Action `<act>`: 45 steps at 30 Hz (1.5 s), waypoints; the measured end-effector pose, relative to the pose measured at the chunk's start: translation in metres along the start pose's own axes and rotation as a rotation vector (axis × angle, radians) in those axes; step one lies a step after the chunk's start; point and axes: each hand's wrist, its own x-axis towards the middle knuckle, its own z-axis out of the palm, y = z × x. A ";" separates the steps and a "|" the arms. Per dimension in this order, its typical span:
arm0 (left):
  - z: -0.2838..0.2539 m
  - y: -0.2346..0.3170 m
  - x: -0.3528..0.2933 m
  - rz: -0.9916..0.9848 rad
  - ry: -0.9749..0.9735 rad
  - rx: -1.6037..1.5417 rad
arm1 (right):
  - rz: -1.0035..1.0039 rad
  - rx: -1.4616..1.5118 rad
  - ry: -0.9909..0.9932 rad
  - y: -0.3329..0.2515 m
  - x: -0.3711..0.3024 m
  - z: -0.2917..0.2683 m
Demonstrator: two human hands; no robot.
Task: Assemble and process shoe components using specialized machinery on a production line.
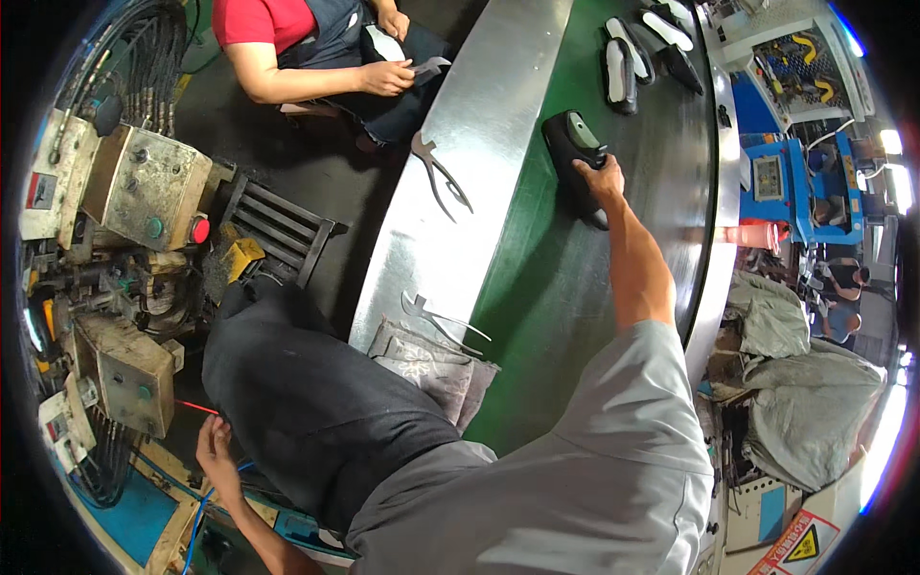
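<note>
On the green conveyor belt, my right hand (601, 180) is closed on a black shoe (565, 158) with a pale lining, gripping its edge with the arm stretched far forward. The shoe's lower end shows past my wrist. Down at the left, my left hand (218, 458) is beside my dark trouser leg, near a worn machine. Its fingers are loosely bent and slightly apart, and I see nothing held in them. A thin red line (197, 407) runs from the machine toward the leg, just above the fingertips; whether it is a rod or light I cannot tell.
Several black shoes (621, 72) with white insides lie farther up the belt. Two pincers (441, 177) (436, 318) and a folded grey cloth (422, 364) rest on the metal ledge. Across it, a seated co-worker (316, 72) handles a shoe. A slatted stool (278, 225) stands beside the machine.
</note>
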 end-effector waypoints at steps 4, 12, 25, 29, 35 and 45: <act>0.042 0.031 0.022 0.054 -0.044 -0.038 | -0.015 0.001 0.100 0.044 -0.078 0.013; 0.141 0.095 0.002 0.257 -0.298 -0.218 | 0.285 0.182 0.084 0.052 -0.340 0.012; 0.231 0.191 -0.031 0.285 -0.698 -1.053 | -0.179 1.363 -0.986 -0.210 -0.460 0.001; 0.162 0.170 -0.023 0.348 -0.264 -0.829 | -0.580 0.635 -0.755 -0.302 -0.508 0.023; 0.115 0.113 -0.046 0.223 -0.050 -0.788 | -0.578 0.530 -0.831 -0.342 -0.548 0.058; 0.099 0.064 -0.057 0.232 -0.074 -0.943 | -0.743 0.205 -0.918 -0.317 -0.548 0.042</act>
